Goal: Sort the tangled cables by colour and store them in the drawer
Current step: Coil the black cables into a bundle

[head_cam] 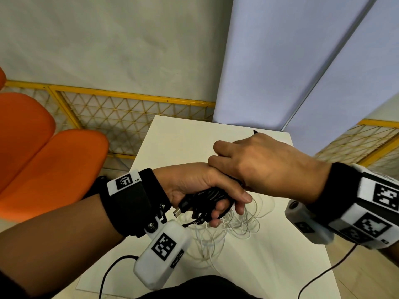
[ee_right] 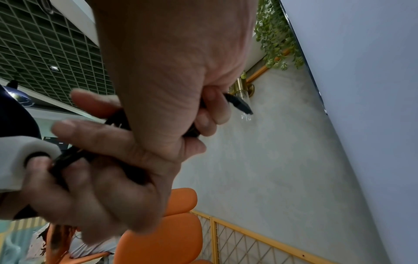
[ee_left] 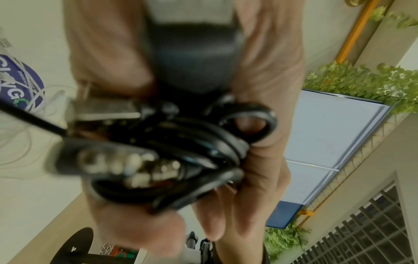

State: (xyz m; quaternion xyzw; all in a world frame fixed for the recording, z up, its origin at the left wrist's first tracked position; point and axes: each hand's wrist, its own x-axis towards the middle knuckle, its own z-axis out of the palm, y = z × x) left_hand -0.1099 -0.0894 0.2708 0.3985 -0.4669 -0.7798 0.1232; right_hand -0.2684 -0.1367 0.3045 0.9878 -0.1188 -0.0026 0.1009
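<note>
While both hands grip black cables, table edges lie near.

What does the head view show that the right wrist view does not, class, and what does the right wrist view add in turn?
Only the head view shows the white table and the loose white cables lying on it under the hands. Only the right wrist view shows the black plug end sticking out past the right hand's curled fingers. Both show the left hand gripping the bundle of black cables, the right hand closed on a black cable beside it, and the orange chairs.
</note>
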